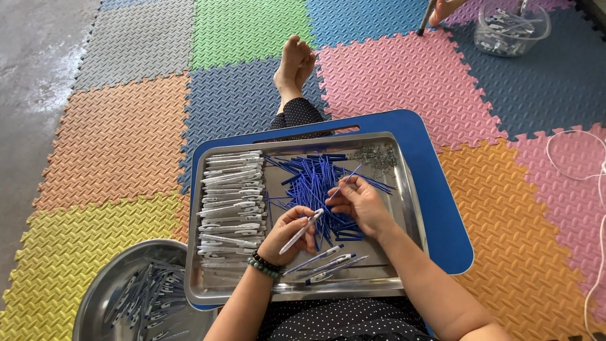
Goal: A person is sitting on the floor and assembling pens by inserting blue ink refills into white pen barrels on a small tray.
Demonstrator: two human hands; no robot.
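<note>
My left hand grips a white pen barrel, held slantwise over a steel tray. My right hand pinches a thin blue refill just above a heap of blue refills in the tray's middle. Rows of white pen barrels fill the tray's left side. Several put-together pens lie at the tray's near edge. A small pile of metal springs sits in the far right corner. The tray rests on a blue lap board.
A round steel bowl with pens stands at my lower left. Coloured foam mats cover the floor. My bare foot stretches ahead. At the far right stands a clear tub of parts, with another person's hand beside it. A white cord trails right.
</note>
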